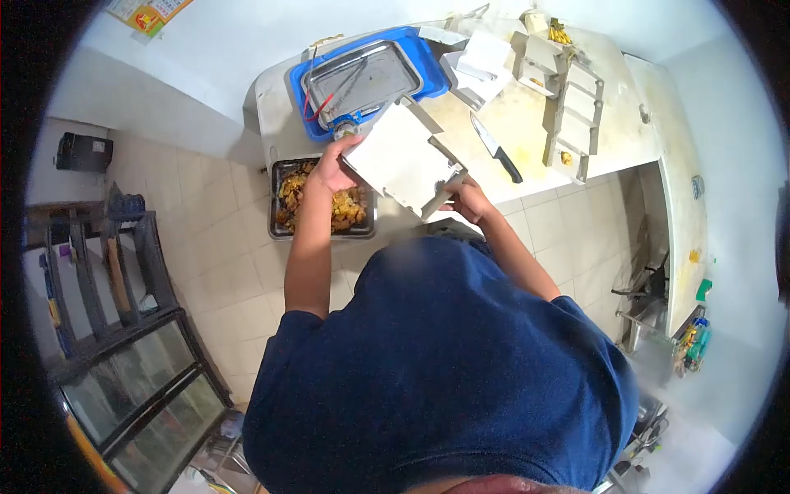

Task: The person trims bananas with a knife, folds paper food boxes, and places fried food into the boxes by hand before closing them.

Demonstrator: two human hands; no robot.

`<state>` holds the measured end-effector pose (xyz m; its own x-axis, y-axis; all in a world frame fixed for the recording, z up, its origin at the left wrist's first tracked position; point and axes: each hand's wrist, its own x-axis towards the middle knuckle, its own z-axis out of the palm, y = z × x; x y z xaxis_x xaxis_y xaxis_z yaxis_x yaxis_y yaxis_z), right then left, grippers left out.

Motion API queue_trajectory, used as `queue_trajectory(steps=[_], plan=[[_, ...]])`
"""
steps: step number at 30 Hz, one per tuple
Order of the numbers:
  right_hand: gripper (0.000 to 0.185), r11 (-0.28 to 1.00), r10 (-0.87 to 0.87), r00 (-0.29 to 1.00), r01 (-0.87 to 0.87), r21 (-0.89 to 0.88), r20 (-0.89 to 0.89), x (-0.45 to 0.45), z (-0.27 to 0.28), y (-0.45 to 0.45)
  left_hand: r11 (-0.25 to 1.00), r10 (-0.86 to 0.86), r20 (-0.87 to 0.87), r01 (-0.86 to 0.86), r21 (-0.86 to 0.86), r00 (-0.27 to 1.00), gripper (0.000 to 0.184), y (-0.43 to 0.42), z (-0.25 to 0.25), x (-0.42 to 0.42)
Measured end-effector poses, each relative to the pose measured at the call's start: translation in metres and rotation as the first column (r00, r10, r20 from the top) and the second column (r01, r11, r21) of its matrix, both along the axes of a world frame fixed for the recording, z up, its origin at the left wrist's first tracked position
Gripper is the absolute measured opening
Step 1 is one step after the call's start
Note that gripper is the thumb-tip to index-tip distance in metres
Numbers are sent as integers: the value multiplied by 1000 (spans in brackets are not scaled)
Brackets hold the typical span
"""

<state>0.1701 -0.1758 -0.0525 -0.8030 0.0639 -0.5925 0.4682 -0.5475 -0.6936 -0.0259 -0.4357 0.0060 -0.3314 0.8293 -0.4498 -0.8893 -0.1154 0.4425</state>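
Both hands hold a white cardboard box over the counter's front edge, its flaps partly folded up. My left hand grips the box's left corner, fingers wrapped round it. At the lower right corner, by a folded side flap, my right hand is closed on the cardboard. Below and left of the box, a black tray holds pieces of browned food. A knife with a black handle lies right of the box. What is inside the box, if anything, cannot be told.
A metal tray sits in a blue tray at the counter's back left. More white boxes stand behind the knife. An open row of cartons lies farther right. A dark rack stands at the far left.
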Motion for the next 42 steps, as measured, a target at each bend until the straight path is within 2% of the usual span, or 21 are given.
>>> queue_trajectory(steps=[2, 3, 4, 7, 9, 11, 14, 17, 20, 24, 25, 28, 29, 32, 35, 38, 39, 41, 42], plan=[[46, 997, 41, 998, -44, -66, -53, 2, -12, 14, 996, 7, 52, -11, 84, 999, 51, 3, -14, -1], [43, 997, 67, 998, -67, -42, -4, 2, 12, 12, 993, 24, 102, -35, 110, 995, 51, 6, -20, -1], [42, 997, 71, 997, -70, -45, 11, 1, 13, 15, 989, 40, 150, -61, 135, 988, 51, 9, -21, -1], [42, 995, 87, 995, -85, -46, 43, -6, 14, 25, 985, 113, 189, -135, 108, 975, 52, 17, -22, 4], [42, 995, 97, 994, -96, -39, 45, -14, 14, 30, 954, 235, 203, -266, 139, 950, 53, 28, -30, 4], [40, 992, 125, 992, -125, -25, 18, -22, 18, 32, 900, 351, 203, -390, 197, 914, 59, 33, -59, -3], [40, 988, 146, 989, -147, -47, -23, -34, 20, 31, 755, 616, 132, -630, 182, 777, 69, 38, -37, 15], [41, 983, 163, 985, -167, -76, -61, -46, 20, 27, 520, 845, 130, -854, 35, 520, 76, 37, -55, 32], [41, 973, 209, 974, -216, -86, -83, -59, 25, 22, 562, 797, -211, -823, -86, 566, 86, 39, -56, 65], [43, 943, 289, 951, -302, -139, -106, -74, 23, 8, 636, 746, -286, -771, 37, 602, 79, 35, -77, 99], [44, 934, 311, 945, -324, -152, -104, -76, 21, 1, 581, 791, -235, -814, 4, 564, 78, 35, -80, 102], [46, 896, 400, 911, -413, -166, -104, -83, 16, -21, 454, 869, -239, -890, 32, 434, 74, 29, -71, 110], [46, 878, 427, 899, -438, -190, -97, -85, 12, -29, 365, 885, -306, -931, -10, 351, 72, 26, -67, 114], [44, 829, 504, 856, -516, -213, -114, -79, 13, -52, 187, 914, -334, -970, -157, 231, 72, 13, -61, 128], [46, 751, 624, 778, -623, -219, -71, -73, -4, -72, -139, 931, -365, -914, -381, 10, 62, 2, -36, 139], [48, 707, 706, 708, -704, -73, 9, -65, -7, -90, -211, 838, -542, -876, -433, 67, 68, -42, -109, 160], [60, 671, 739, 673, -739, -60, -19, -63, -8, -91, -248, 837, -545, -856, -453, 45, 69, -52, -108, 164], [54, 629, 776, 631, -773, 82, -7, -62, -15, -97, -318, 834, -551, -812, -489, 4, 70, -68, -105, 176], [51, 602, 793, 610, -783, 153, 1, -63, -22, -100, -314, 824, -567, -826, -467, 8, 70, -74, -96, 183]])
